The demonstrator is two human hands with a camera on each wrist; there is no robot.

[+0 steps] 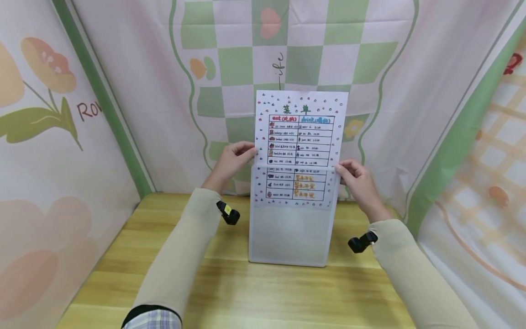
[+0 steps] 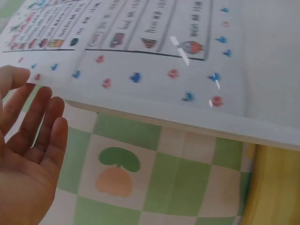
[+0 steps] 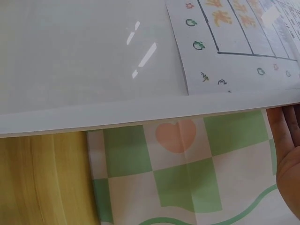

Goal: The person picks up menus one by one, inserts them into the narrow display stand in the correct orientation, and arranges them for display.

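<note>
Left hand [image 1: 233, 160] pinching the left edge of a white paper menu sheet with a coloured hand-drawn table [image 1: 301, 132]. Between both hands, sheet half-sunk in a frosted translucent plastic sleeve [image 1: 290, 233] upright on the wooden table [image 1: 287, 292]. Right hand [image 1: 357, 179] gripping the sleeve's top right corner.

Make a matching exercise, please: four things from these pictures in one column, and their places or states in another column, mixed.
Things:
1. menu sheet
2. plastic folder
3. left hand
4. right hand

Places or states:
A. stands upright on the wooden table
B. holds the folder's right top corner
C. half inside the folder, top sticking out
D. holds the sheet's left edge

Pairs: 1-C, 2-A, 3-D, 4-B
</note>
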